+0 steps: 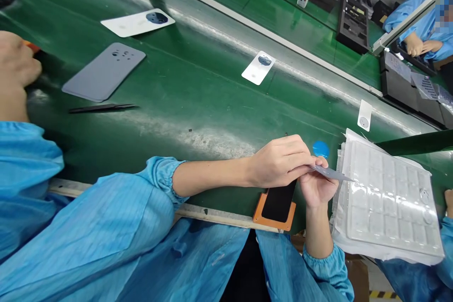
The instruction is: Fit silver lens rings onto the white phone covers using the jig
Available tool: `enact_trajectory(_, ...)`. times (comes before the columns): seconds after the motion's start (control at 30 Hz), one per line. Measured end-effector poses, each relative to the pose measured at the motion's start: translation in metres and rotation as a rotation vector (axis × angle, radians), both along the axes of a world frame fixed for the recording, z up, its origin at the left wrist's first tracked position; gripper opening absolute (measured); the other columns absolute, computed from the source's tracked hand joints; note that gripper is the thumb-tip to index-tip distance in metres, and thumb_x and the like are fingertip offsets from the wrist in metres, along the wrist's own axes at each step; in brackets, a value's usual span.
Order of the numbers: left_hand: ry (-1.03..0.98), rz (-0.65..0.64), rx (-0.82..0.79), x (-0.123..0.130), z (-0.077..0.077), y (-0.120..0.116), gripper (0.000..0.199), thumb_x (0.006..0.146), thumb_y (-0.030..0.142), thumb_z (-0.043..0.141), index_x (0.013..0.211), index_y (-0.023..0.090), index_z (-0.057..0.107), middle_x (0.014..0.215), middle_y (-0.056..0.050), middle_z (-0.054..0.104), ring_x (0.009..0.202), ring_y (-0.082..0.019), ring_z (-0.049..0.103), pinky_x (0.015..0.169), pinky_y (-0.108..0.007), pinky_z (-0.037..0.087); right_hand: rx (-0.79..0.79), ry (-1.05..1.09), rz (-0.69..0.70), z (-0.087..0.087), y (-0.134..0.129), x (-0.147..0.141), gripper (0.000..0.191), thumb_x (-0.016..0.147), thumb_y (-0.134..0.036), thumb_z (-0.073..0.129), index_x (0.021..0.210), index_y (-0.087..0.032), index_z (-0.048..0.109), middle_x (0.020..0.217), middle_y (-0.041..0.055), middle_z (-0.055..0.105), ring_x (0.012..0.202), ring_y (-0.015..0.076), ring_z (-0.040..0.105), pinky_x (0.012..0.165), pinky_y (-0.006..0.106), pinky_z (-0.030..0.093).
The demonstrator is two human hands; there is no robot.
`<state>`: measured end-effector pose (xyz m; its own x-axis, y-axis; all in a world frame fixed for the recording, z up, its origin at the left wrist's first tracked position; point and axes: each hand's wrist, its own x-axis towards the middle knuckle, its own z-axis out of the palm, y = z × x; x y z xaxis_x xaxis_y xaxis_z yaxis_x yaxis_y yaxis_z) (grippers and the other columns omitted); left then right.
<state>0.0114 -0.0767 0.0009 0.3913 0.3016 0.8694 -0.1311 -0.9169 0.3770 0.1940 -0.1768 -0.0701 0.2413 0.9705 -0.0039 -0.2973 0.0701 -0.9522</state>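
A thin grey phone back cover [334, 173] is seen nearly edge-on between my two hands. My left hand [281, 160] pinches its near left end with the fingers closed. Beneath it, my right hand [318, 188] grips the cover from below, palm turned up. Just under my hands lies an orange fixture [257, 214] with a black pad [278, 204], at the bench edge. A round blue film [320, 148] is on the bench right behind my fingers. My hands hide part of the cover and the fixture's far end.
A stack of clear plastic trays [389, 198] stands at my right. White phone-shaped panels [256, 73] lie along the green bench [198, 85]. To the left are another grey phone back cover [99, 73], black tweezers [102, 108] and a co-worker's hand [16, 63]. Other people work across the bench.
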Motion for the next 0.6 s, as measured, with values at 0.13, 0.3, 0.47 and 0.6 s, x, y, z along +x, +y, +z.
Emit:
enact_trajectory(0.13,0.049,-0.022,-0.047,-0.003,-0.005,-0.003,0.012,0.099,0.011,0.056,0.098,0.017,0.067,0.086,-0.005,0.075,0.083,-0.016,0.066,0.08,-0.03,0.057,0.03,-0.115,-0.038,-0.001,-0.002,-0.001,0.031,0.092,-0.046,0.035,0.098,-0.03,0.061,0.089,0.0087,0.064,0.095,0.0281,0.067,0.09,0.056,0.058)
enact_trajectory(0.3,0.121,-0.068,-0.571,0.007,0.0,0.021,0.016,0.095,0.026,0.065,0.083,0.015,0.065,0.079,-0.003,0.07,0.07,-0.013,0.062,0.068,-0.026,0.052,0.051,-0.206,-0.074,-0.004,-0.001,-0.002,0.043,0.094,-0.035,0.039,0.13,-0.026,0.06,0.118,0.0147,0.07,0.119,0.0316,0.065,0.1,0.062,0.053)
enact_trajectory(0.47,0.145,0.081,-0.965,0.048,-0.002,0.111,0.03,0.09,0.041,0.069,0.099,0.013,0.061,0.093,-0.007,0.071,0.078,-0.014,0.064,0.077,-0.027,0.053,0.055,-0.294,-0.018,-0.005,-0.005,0.002,0.047,0.098,-0.032,0.03,0.138,-0.022,0.053,0.12,0.018,0.068,0.12,0.0296,0.066,0.093,0.058,0.058)
enact_trajectory(0.6,0.412,0.477,-0.972,0.049,-0.02,0.187,0.053,0.091,0.045,0.068,0.126,0.008,0.054,0.135,-0.023,0.059,0.126,-0.031,0.057,0.107,-0.042,0.045,0.058,-0.163,-0.022,0.0,-0.034,0.004,0.032,0.095,-0.032,0.036,0.117,-0.026,0.058,0.096,0.0113,0.067,0.094,0.0265,0.07,0.078,0.049,0.06)
